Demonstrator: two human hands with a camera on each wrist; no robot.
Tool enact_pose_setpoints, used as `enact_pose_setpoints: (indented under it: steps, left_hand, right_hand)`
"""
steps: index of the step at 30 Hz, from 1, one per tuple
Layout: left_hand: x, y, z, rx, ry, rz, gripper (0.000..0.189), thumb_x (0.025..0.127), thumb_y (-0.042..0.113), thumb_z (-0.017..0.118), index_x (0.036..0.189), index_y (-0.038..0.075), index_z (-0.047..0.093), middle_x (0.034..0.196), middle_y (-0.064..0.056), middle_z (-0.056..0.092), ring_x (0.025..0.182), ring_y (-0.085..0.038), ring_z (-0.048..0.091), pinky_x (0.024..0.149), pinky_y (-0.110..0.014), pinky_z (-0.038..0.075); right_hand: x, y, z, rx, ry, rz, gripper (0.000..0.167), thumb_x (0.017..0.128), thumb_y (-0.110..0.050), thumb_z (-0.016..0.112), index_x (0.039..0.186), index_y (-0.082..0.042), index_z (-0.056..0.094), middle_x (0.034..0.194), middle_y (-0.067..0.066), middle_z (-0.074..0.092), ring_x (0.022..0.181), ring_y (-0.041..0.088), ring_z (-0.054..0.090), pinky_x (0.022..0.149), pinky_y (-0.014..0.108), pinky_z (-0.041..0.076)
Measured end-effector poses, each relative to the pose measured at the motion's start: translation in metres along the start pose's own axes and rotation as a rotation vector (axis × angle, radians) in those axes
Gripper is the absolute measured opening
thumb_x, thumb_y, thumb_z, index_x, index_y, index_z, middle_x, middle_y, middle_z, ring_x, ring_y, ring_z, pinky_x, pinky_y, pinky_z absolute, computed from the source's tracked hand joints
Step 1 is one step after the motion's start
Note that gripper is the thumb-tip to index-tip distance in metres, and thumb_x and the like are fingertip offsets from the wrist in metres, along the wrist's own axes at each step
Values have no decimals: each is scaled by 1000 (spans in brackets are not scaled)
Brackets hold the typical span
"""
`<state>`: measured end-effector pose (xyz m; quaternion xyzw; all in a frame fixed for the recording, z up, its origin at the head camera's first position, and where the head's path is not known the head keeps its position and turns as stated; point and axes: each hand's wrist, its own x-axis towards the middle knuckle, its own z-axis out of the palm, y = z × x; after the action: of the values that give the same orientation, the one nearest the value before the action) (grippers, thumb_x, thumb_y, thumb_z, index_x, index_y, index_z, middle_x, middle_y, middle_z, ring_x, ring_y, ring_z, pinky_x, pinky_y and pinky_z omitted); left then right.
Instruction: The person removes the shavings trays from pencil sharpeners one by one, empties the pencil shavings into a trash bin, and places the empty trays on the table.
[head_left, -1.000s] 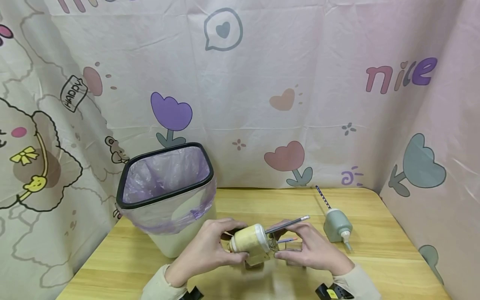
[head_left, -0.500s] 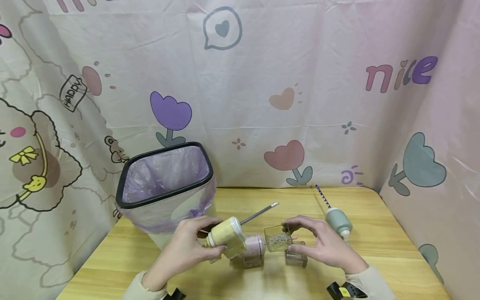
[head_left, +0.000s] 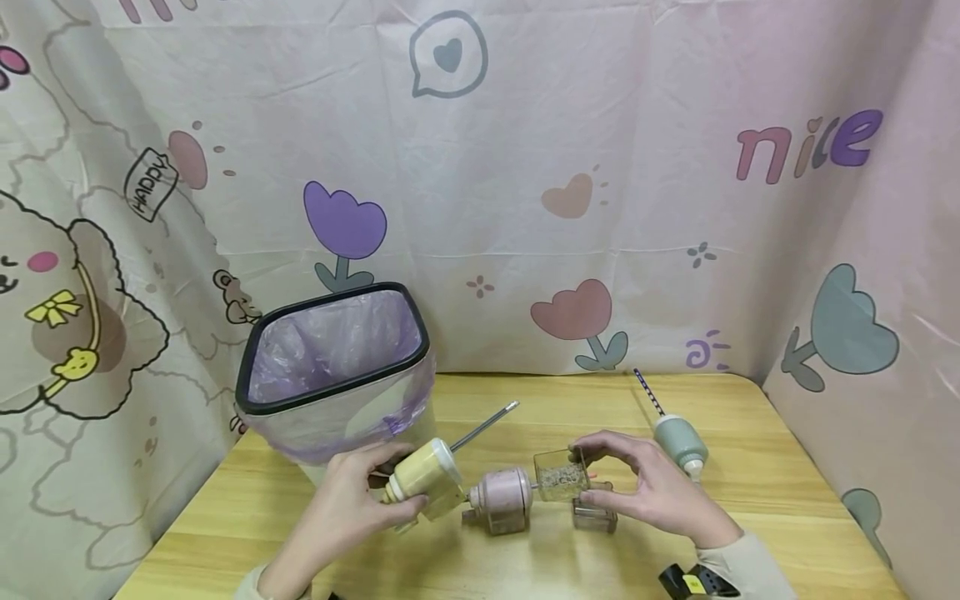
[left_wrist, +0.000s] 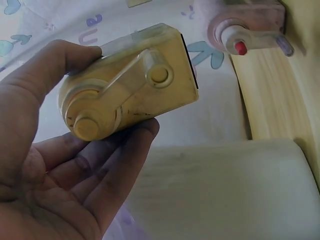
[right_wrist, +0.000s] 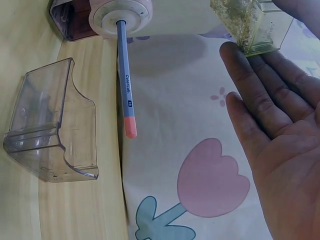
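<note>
Yellow sharpener (head_left: pixel 420 477): raised over the table (head_left: pixel 562 567), near the bin (head_left: pixel 337 385); probably light, stiff, smooth; best gripped round its body.
Shavings box (head_left: pixel 559 481): raised near the pink sharpener (head_left: pixel 506 497); likely brittle, easily spilled; pinch opposite walls.
Left hand (head_left: pixel 348 492): fingers curled round the yellow sharpener.
Right hand (head_left: pixel 647 483): fingers parted by the box's width, pinching it.

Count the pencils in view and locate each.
3: a grey pencil in the yellow sharpener held by the left hand, a blue pencil in the pink sharpener, and a dark patterned pencil in the green sharpener at the right.
</note>
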<state>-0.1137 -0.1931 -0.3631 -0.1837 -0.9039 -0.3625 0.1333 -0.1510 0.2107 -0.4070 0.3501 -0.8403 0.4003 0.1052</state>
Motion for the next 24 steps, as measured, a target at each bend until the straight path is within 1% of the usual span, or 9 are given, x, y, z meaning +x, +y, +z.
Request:
enact_pose_setpoints:
  steps: [3,8,14,18,21,24]
  left_hand:
    - [-4,-3,-1,0,13,-13,47,72,20,98,114,13,79,104,2,79,86,-2,72,75,-22,64]
    - [-9,-6,-1,27,25,-24,45,71,18,98,112,13,79,102,5,78,86,0,70,75,-23,64]
    - [-13,-11,-1,22,4,-85,45,71,18,98,112,13,78,102,4,77,85,0,68,75,-21,63]
    - [-16,-16,3,66,21,-87,46,70,19,98,112,12,79,100,5,77,82,1,66,73,-21,61]
    - [-18,-20,6,112,31,-84,47,69,21,99,111,13,79,99,7,77,82,2,64,74,-22,60]
    - [-20,-23,8,138,34,-91,47,69,22,99,111,15,80,100,8,77,84,1,63,76,-24,60]
  right_hand:
    - [0,1,0,1,4,4,50,89,-25,89,134,-26,69,122,-15,77,109,5,72,106,36,59]
    - [-1,2,0,-3,5,17,50,89,-27,89,134,-26,69,121,-16,76,110,5,72,107,37,58]
    - [-1,3,-1,-14,10,34,49,89,-29,89,134,-27,69,121,-17,76,111,5,72,108,40,59]
    - [-2,5,-1,-11,13,40,49,88,-29,89,133,-27,69,120,-17,77,110,4,72,108,39,59]
    - [-2,6,0,-8,12,38,49,88,-28,89,133,-26,69,120,-17,77,109,4,72,109,38,58]
    - [-2,6,0,0,10,38,50,88,-27,90,133,-26,69,119,-17,77,108,4,72,109,36,58]
